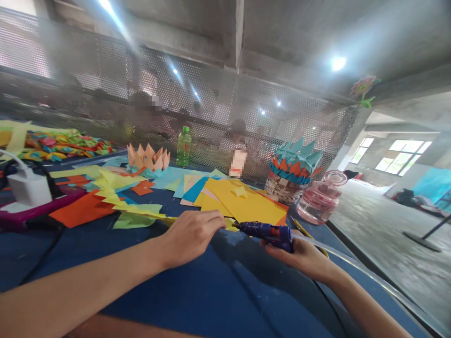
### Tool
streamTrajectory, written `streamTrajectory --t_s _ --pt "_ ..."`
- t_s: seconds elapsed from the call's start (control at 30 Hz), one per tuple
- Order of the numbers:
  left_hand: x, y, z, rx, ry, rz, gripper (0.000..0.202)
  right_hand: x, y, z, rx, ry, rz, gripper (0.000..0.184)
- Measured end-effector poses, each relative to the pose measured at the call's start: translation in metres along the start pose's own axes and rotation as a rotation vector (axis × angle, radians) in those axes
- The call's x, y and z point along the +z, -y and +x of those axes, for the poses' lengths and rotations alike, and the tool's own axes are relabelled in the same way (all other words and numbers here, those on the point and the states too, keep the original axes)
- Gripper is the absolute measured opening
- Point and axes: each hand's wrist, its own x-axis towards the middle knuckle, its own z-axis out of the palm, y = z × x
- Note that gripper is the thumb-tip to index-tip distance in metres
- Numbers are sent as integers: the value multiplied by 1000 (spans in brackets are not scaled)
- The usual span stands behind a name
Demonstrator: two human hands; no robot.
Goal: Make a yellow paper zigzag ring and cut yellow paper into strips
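My right hand [299, 253] is wrapped round a dark blue hot glue gun [269, 233], with a long clear glue stick [352, 260] running out of its back. The gun's nozzle points left and meets a small yellow folded paper piece [230, 224]. Pinched in the fingers of my left hand [195, 234] is the end of a yellow folded paper strip [120, 202]. It trails leftward over the table in a row of points. My left fingertips are close to the nozzle; the exact contact is partly hidden.
Yellow paper sheets [243, 202] lie behind my hands. Further back stand a peach paper crown [148, 158], a green bottle [184, 146], a basket with paper points [291, 173] and a pink water bottle [319, 199]. A white plug adapter [28, 187] sits at the left, near loose cords.
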Motion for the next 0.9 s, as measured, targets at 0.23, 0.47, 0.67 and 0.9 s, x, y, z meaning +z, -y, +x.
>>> streamTrajectory --t_s 0.23,0.47,0.67,0.9 --pt "-1 -1 -1 40 -7 33 25 3 -7 -1 111 8 50 29" --pt "-3 -3 -1 62 1 61 26 4 -14 -1 16 11 -14 24" --pt "-2 -2 0 82 -29 88 26 4 -12 -1 9 -7 -38 24" --pt "-2 -2 -2 80 -54 92 26 4 -8 0 -32 -15 -24 22"
